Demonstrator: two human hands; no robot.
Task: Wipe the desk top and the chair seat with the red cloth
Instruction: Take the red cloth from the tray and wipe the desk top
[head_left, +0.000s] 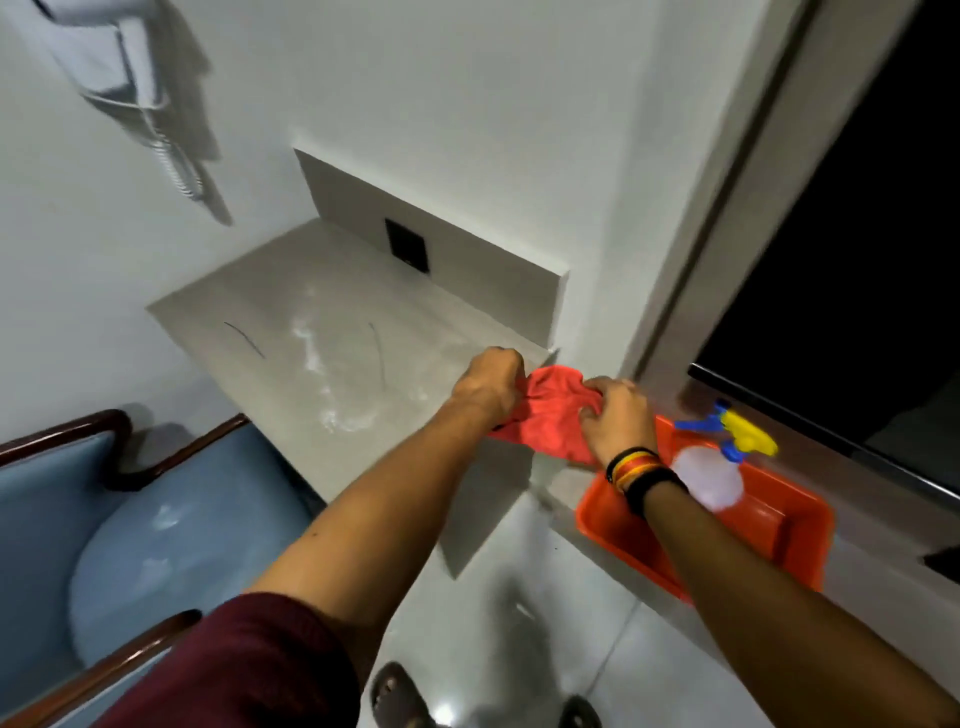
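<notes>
Both hands gripped the red cloth (553, 410): left hand (488, 387) fisted on its left edge, right hand (618, 421) bunching the right side, over the near-right desk corner. Cloth looked soft, light, limp; probably best folded into a flat pad. Bright red, crumpled. Beyond, desk top (270, 306) showed wet smears; chair seat (156, 540) sat left.

Both hands' fingertips are buried in the red cloth (550, 410); chair (78, 519) cut off left.
</notes>
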